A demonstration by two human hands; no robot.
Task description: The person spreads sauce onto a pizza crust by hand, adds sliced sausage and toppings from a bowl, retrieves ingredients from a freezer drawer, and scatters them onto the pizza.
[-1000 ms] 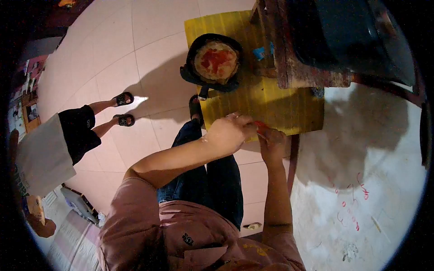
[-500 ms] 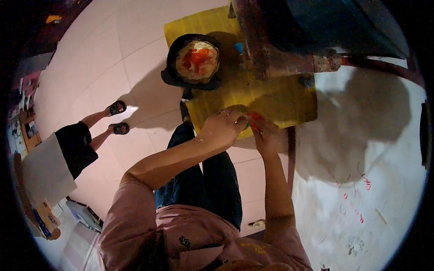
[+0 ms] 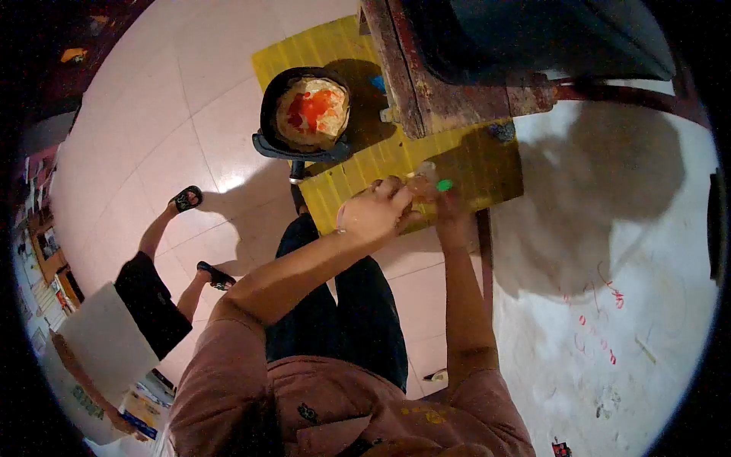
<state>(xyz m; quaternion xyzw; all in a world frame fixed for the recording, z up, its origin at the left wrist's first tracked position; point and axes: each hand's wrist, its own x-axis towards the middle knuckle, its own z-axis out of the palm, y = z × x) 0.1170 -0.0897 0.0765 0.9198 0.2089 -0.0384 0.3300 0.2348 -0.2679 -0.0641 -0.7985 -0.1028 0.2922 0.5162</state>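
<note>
At lower left, 1 other person is partly cut off by the dark edge. Left of upper centre, a frying pan with sauce-topped flatbread sits on the yellow desk. At centre, the left hand's fingers curl near a blurred green item; the right hand blurs against it, both grips unclear.

No words or numbers can be read for certain. Red handwriting runs over the white surface, its strokes too unclear to make out. The pink shirt bears a small dark emblem and a yellow print; the other person's pale shirt has green print, all illegible.
</note>
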